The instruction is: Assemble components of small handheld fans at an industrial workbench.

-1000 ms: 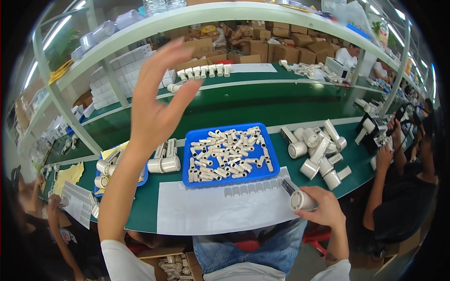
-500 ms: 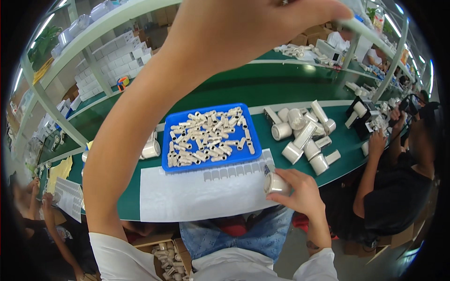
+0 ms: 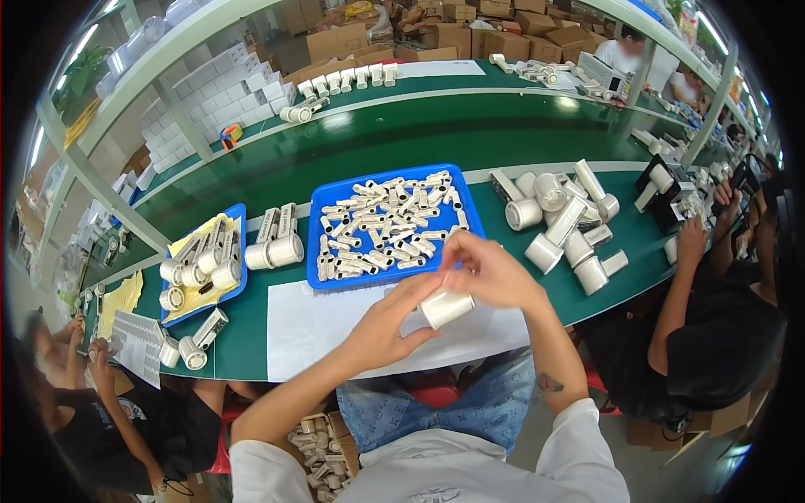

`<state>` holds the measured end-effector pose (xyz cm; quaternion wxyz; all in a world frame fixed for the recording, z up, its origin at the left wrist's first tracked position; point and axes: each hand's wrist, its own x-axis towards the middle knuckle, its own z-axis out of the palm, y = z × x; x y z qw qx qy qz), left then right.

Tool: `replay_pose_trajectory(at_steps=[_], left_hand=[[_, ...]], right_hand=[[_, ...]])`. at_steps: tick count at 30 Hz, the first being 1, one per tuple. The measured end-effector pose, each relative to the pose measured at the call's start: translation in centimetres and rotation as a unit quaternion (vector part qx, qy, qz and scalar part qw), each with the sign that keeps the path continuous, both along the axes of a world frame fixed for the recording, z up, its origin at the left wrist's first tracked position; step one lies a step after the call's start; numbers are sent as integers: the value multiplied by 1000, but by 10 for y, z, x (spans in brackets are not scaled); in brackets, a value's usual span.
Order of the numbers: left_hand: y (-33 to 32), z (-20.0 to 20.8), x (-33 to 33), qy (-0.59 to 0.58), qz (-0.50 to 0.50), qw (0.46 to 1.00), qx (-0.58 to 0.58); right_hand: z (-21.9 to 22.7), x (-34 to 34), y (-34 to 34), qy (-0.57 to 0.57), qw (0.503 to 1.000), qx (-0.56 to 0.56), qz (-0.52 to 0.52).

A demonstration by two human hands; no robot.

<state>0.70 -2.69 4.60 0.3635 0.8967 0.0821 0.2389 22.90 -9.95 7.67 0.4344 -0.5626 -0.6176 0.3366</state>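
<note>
A white cylindrical-headed device [image 3: 447,308] is held over the white sheet [image 3: 298,335] in front of me. My left hand [image 3: 392,325] grips it from the left, fingers behind and thumb below. Just above its upper end, my right hand [image 3: 493,272] is closed in a pinch; whatever is between those fingertips is hidden. Behind my hands lies a blue tray [image 3: 315,243] of small white tubular parts [image 3: 390,214].
Similar white devices [image 3: 553,218] are heaped on the right of the green table, and more lie in a smaller blue tray [image 3: 243,243] on the left. Co-workers [image 3: 671,335] sit on both sides. Beneath the table edge stands a box of white parts [image 3: 314,448]. Shelf posts [image 3: 113,197] frame the bench.
My left arm has come down from its high reach across the view to the device. My right hand has brought the device left from the sheet's right end and now pinches above it.
</note>
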Motion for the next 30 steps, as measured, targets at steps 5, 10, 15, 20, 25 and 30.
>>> replay_pose_trajectory(at_steps=[5, 10, 15, 20, 25, 30], left_hand=[[2, -25, -10, -74, 84, 992, -56], [-8, -38, -16, -117, 180, 954, -210], [-4, -62, -25, -60, 251, 958, -125], [2, -39, -24, 66, 290, 943, -149], [18, -32, -14, 160, 276, 936, -149], [21, -31, -9, 85, 280, 956, -37]], right_hand=[[-52, 27, 64, -131, 987, 57, -77], [-92, 33, 94, -383, 916, 65, -105], [-78, 20, 88, -377, 906, 138, -138], [-49, 10, 45, 190, 979, 12, -74], [-48, 5, 11, 414, 907, -52, -52], [-43, -7, -10, 375, 921, -43, -96]])
